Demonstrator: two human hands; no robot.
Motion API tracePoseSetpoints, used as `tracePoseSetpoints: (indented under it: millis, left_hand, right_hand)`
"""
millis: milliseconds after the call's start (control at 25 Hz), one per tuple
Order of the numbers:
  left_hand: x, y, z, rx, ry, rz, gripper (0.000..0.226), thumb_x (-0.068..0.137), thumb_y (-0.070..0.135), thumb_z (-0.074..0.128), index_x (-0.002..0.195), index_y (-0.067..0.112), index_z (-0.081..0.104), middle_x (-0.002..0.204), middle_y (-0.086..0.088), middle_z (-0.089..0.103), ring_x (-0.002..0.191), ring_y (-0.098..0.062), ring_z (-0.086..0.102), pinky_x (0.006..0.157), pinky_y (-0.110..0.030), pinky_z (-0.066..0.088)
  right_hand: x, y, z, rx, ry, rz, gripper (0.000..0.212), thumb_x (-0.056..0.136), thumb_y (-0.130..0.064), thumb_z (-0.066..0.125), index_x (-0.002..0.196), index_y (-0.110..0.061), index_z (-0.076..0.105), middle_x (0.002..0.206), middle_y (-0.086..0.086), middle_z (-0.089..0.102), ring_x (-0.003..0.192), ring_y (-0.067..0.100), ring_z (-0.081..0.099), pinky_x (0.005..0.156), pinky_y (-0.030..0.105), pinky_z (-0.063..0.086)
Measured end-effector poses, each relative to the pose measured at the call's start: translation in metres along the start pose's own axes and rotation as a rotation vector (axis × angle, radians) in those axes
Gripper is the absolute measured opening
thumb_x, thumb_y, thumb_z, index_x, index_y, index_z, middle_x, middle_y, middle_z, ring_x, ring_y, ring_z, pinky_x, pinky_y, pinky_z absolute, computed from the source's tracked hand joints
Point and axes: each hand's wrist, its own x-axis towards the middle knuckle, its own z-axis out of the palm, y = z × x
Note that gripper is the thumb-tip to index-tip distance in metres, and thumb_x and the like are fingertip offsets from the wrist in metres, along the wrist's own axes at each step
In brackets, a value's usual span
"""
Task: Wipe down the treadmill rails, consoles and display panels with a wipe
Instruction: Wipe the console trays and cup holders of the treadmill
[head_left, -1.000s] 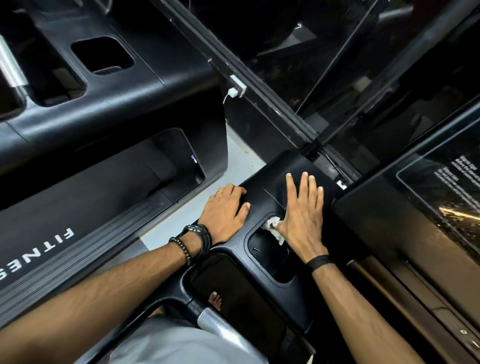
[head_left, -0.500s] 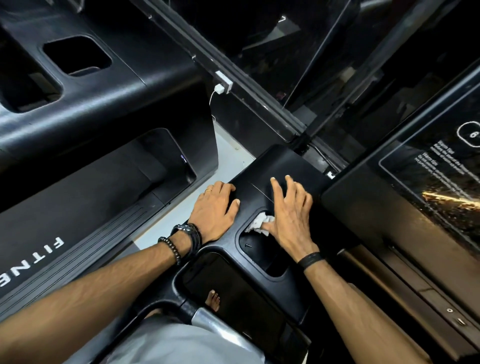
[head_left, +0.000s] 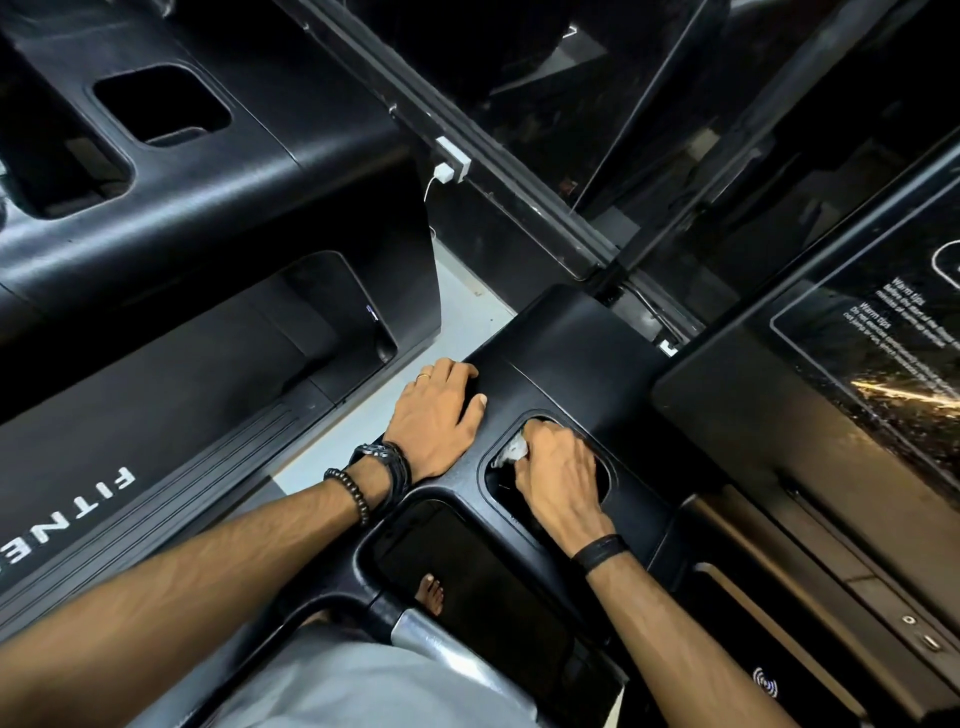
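right hand (head_left: 558, 480): moved off the console (head_left: 571, 353), now curled round wipe (head_left: 511, 451) down in cupholder (head_left: 605, 470)
left hand (head_left: 434, 415): same spot, flat, holding nothing
nearby: display panel (head_left: 857, 364) at right

Most of the wipe (head_left: 510, 451) is hidden under the right hand (head_left: 558, 480), whose fingertips disappear into the cup holder (head_left: 602, 470). Left of the cup holder, white lettering (head_left: 67, 514) on the neighbouring treadmill runs off the frame edge. Right of it, the display panel (head_left: 878, 358) is cut off, its small print too fine to read fully.
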Motion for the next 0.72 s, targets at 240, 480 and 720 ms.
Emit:
tracePoseSetpoints:
  millis: [240, 480, 720]
  left_hand:
    - [0.0, 0.0, -0.001, -0.003, 0.004, 0.008, 0.041, 0.102, 0.041, 0.037, 0.132, 0.016, 0.049, 0.123, -0.002, 0.051, 0.11, -0.022, 0.049, 0.095, -0.039, 0.041]
    - [0.0, 0.0, -0.001, 0.001, -0.001, 0.007, 0.046, 0.099, 0.045, 0.032, 0.131, 0.016, 0.049, 0.122, -0.002, 0.051, 0.109, -0.022, 0.049, 0.094, -0.039, 0.041]
    - [0.0, 0.001, -0.002, 0.004, 0.005, 0.008, 0.052, 0.096, 0.047, 0.028, 0.132, 0.015, 0.049, 0.122, -0.003, 0.052, 0.108, -0.023, 0.049, 0.095, -0.039, 0.042]
  right_hand:
    - [-0.004, 0.009, 0.005, 0.087, -0.175, -0.035, 0.023, 0.092, -0.005, 0.056, 0.114, -0.006, 0.062, 0.114, 0.007, 0.063, 0.106, 0.028, 0.064, 0.089, 0.038, 0.053]
    - [-0.003, 0.008, 0.001, -0.002, -0.411, 0.05, 0.02, 0.099, -0.021, 0.055, 0.114, -0.008, 0.06, 0.115, 0.01, 0.06, 0.109, 0.029, 0.062, 0.09, 0.036, 0.05]
    - [-0.004, 0.005, 0.002, -0.038, -0.188, 0.069, 0.021, 0.091, -0.009, 0.058, 0.111, -0.009, 0.053, 0.111, 0.013, 0.062, 0.105, 0.034, 0.063, 0.086, 0.039, 0.046]
